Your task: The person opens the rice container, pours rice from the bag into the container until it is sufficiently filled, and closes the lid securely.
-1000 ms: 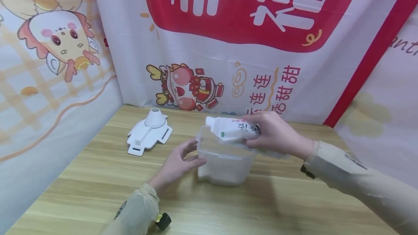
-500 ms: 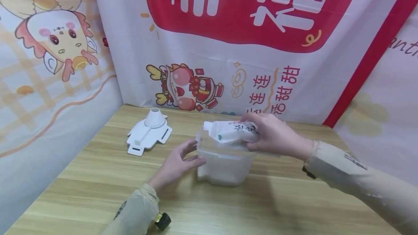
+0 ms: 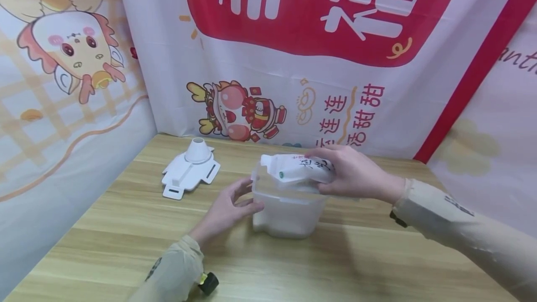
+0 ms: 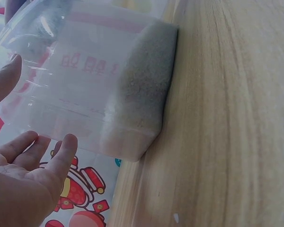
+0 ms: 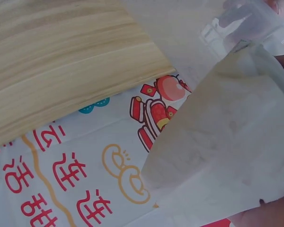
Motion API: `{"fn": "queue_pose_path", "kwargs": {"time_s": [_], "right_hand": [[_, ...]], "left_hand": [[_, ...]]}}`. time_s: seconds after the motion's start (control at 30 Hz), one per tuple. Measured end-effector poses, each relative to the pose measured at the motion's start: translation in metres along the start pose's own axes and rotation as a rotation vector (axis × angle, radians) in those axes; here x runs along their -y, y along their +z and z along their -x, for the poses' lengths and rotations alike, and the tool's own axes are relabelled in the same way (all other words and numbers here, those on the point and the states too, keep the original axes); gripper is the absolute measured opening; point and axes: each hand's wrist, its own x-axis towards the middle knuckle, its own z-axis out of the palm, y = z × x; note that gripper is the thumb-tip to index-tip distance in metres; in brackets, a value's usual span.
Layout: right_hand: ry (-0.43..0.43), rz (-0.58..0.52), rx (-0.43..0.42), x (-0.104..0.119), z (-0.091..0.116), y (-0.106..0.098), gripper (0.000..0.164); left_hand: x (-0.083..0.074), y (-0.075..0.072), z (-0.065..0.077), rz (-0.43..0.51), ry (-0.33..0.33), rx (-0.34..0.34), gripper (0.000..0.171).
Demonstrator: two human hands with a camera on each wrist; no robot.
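Observation:
A translucent plastic container (image 3: 289, 216) stands on the table. My left hand (image 3: 228, 209) holds its left side, the thumb on the near face and the fingers beside the rim. Through the wall in the left wrist view, pale rice-like grains (image 4: 144, 75) are heaped at the bottom. Over the container's mouth, my right hand (image 3: 356, 174) grips a white bag (image 3: 295, 168) with black lettering and a small green mark. The bag lies tilted, its narrow end at the container's left rim. In the right wrist view its pale side (image 5: 217, 142) covers most of the hand.
A white plastic lid-like piece (image 3: 190, 167) with a raised cone and slotted tabs lies on the table, to the left behind the container. The wooden table (image 3: 126, 241) ends at a printed cloth backdrop (image 3: 168, 59), with more cloth at both sides.
My right hand has lowered the bag slightly, so it sits further into the container's mouth. My left hand and the container have stayed in place.

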Motion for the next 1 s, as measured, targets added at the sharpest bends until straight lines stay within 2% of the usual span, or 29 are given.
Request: {"fn": "queue_pose_path", "kwargs": {"time_s": [0.13,0.33,0.67,0.87,1.0], "right_hand": [[-0.002,0.01,0.003,-0.001,0.001,0.0,0.066],[0.029,-0.04,0.014,-0.004,0.003,-0.002,0.069],[0.014,-0.096,-0.014,-0.009,0.0,-0.003,0.06],[0.067,-0.112,0.017,-0.011,-0.001,-0.003,0.062],[0.057,-0.092,0.054,-0.01,-0.002,-0.005,0.064]], "left_hand": [[0.002,-0.001,-0.001,-0.005,0.014,0.008,0.075],[0.002,-0.002,-0.002,-0.006,0.035,0.02,0.074],[0.0,-0.001,0.0,-0.005,0.022,0.017,0.075],[0.002,-0.002,-0.001,-0.015,0.022,0.014,0.075],[0.003,-0.003,-0.001,-0.018,0.027,0.009,0.075]]}}
